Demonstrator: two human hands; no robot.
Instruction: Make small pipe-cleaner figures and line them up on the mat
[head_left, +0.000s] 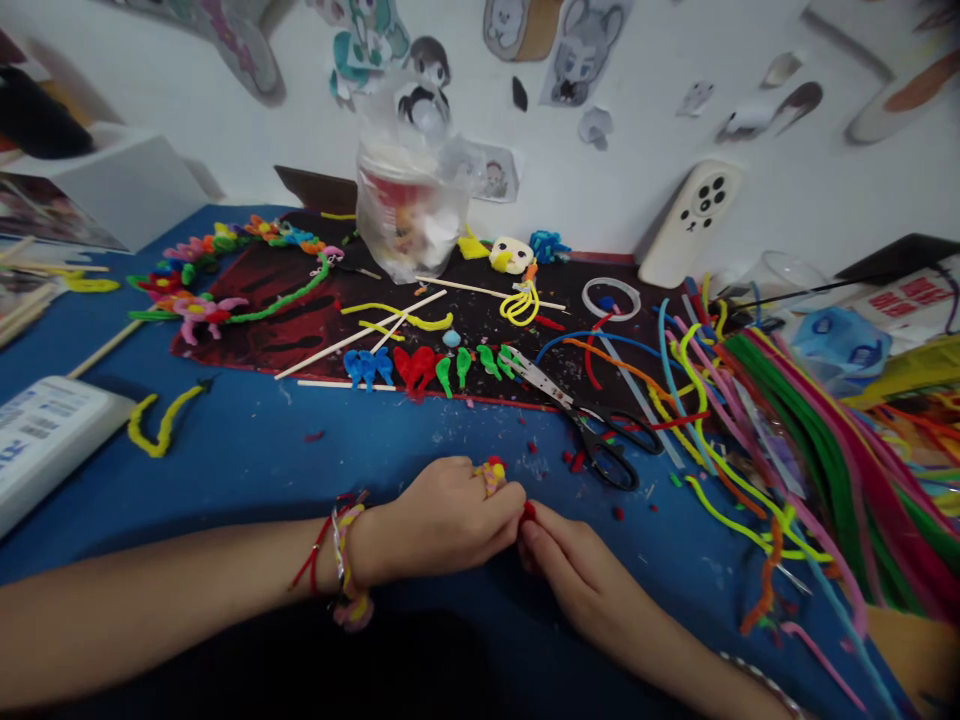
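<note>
The right hand (pixel 577 570) pinches a small red chenille scrap (pixel 529 512) at its 11 o'clock, beside the curled left hand (pixel 442 520), which grips a tiny multicoloured pipe-cleaner piece (pixel 491 478) at its 2 o'clock; the scrap's long axis is hidden.

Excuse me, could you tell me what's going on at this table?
A person is working with bare hands over a blue surface. The left hand holds a small yellow-and-pink pipe-cleaner piece, and the right hand pinches a red bit right beside it. Scissors lie just beyond, with a heap of coloured pipe cleaners to the right and a row of small pipe-cleaner shapes along a dark mat.
</note>
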